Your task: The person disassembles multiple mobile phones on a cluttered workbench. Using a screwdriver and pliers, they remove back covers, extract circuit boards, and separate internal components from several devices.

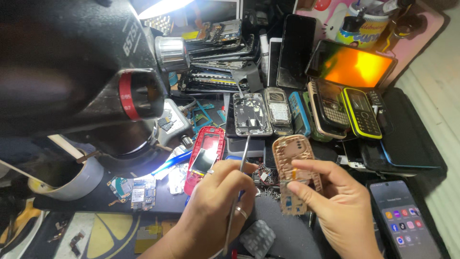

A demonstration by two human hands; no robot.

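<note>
Tweezers (239,180); one copper phone frame (293,172); two hands.

a phone repair workshop: microscope (96,81), stacked dismantled phones (215,62), loose circuit boards (136,192) crowd the bench.

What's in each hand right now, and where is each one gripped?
Left hand pinches metal tweezers around mid-length. Right hand grips the rose-gold phone frame by its lower half.

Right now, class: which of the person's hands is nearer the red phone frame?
Left. The left hand, holding tweezers, sits just beside the red phone frame; the right hand holds a copper-coloured phone housing farther away.
</note>
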